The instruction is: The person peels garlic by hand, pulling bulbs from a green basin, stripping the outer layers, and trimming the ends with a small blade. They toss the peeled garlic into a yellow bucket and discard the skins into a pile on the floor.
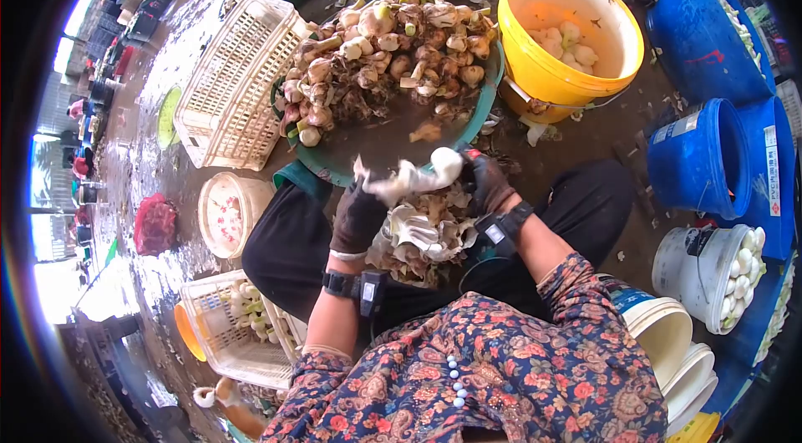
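My left hand [357, 216], in a dark glove, is closed on one end of a pale, motion-blurred strip of garlic skin or stalk [408, 182]. At the strip's other end is a white garlic bulb [447, 162], close against the fingertips of my right hand [489, 182]. That hand, also gloved, has curled fingers; what they grip is hidden. Below both hands lies a heap of papery garlic skins [422, 238] between my legs. Just beyond them, unpeeled garlic bulbs [393, 58] are piled on a green-rimmed round tub [493, 100].
A yellow bucket [522, 50] with peeled bulbs stands ahead right. Blue buckets [697, 160] and a white bucket of garlic [693, 267] are on my right. Left are a tipped white crate [230, 79], a white tub [225, 213] and another crate [225, 343]. A cat [238, 409] is behind left.
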{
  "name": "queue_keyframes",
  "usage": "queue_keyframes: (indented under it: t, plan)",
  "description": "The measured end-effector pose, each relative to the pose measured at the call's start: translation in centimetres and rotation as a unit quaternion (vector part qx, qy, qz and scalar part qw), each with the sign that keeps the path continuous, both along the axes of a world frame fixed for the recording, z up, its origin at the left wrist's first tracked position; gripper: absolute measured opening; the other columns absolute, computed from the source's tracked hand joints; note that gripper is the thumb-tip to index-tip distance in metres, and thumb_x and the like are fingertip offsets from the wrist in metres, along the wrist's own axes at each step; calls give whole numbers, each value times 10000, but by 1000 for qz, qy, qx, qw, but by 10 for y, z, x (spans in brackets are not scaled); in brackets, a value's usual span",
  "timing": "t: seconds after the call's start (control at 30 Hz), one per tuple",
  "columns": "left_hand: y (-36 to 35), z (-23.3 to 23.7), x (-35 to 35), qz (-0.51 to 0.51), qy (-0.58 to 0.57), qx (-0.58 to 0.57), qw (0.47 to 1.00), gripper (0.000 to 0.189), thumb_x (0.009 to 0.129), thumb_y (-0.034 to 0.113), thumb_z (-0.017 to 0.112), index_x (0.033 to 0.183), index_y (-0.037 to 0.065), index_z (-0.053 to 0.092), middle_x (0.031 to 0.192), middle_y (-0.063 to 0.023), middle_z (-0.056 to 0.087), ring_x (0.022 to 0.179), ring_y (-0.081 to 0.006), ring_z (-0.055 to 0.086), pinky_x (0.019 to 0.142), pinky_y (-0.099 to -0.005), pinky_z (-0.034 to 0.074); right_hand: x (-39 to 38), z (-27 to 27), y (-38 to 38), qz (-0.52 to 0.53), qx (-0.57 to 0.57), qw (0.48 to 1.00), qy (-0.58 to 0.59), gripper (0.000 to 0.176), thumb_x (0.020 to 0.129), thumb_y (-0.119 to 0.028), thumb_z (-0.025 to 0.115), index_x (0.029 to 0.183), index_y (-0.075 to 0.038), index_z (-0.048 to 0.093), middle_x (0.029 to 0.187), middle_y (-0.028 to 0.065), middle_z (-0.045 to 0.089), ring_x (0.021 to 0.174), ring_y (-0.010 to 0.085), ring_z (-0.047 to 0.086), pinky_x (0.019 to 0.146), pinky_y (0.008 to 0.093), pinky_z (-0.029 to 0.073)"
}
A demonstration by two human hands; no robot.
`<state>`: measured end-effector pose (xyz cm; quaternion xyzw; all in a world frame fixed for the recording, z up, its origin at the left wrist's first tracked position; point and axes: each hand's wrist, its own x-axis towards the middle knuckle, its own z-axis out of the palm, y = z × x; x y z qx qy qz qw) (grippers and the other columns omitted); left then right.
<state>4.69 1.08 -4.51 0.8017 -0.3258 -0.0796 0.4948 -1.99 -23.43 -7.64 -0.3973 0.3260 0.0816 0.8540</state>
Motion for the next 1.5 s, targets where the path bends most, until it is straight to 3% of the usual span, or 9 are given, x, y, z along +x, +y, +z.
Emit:
queue_keyframes:
  t: [0.17,0.37,0.5,0.7,0.9,1.03,1.17,1.27,1.5]
  plan:
    - [9,89,-14,-185,539,-320,757,299,747,274,694,748,9,554,739,-76,570,673,-176,540,640,-306,445,-5,-15,-18,-47,155,985,-60,281,878,-376,561,989,-126,625,849,-14,647,710,103,587,585,246,478]
    - [-11,59,20,-183,200,257,928,565,733,357,738,1086,-51,569,963,-167,643,857,-230,613,783,-321,478,4,18,-21,-53,153,987,-9,353,874,-386,563,1079,-99,584,920,44,641,797,148,603,658,266,502]
    - [-55,-31,62,69,218,114,967,595,728,401,722,1075,-57,569,991,-198,637,919,-277,619,801,-351,474,15,98,-64,-107,279,888,-349,621,860,-583,459,1105,-19,551,956,108,640,813,245,619,651,320,506]
    - [-123,-95,87,100,151,242,953,526,709,351,721,1041,-42,612,969,-152,655,879,-239,609,784,-338,480,18,49,-51,-35,58,994,-81,641,829,-661,436,1033,-61,536,797,48,598,670,188,586,563,287,492]
    - [-108,-8,71,44,276,106,954,330,709,120,737,996,-19,653,874,-74,674,831,-112,613,749,-240,482,23,6,-22,62,-41,988,133,542,833,-584,524,1058,-92,558,882,41,577,770,151,581,610,262,490]
    - [-85,23,45,-83,162,27,983,462,697,162,768,1081,-31,600,996,-92,643,888,-138,594,818,-268,471,9,15,-2,124,-17,986,-108,444,906,-435,497,1193,-96,526,1016,60,587,867,165,589,668,291,502]
    - [-80,28,9,-34,278,-81,956,573,683,184,797,1147,-37,543,1032,-90,622,943,-147,568,856,-296,462,5,24,9,66,274,958,-46,384,911,-412,507,1067,-72,591,886,57,625,775,148,608,603,269,482]
    - [-73,46,0,-23,207,24,978,530,686,203,797,1114,-6,566,1041,-95,617,946,-139,573,839,-294,471,3,43,16,29,-348,932,-100,367,856,-411,596,738,-66,642,657,58,639,575,241,609,524,344,446]
    - [-62,62,-4,-47,44,116,991,524,625,260,827,1037,14,616,974,-99,643,877,-170,614,789,-295,486,-3,65,18,159,-539,814,-148,270,825,-313,615,800,-46,639,741,208,606,697,358,606,577,400,464]
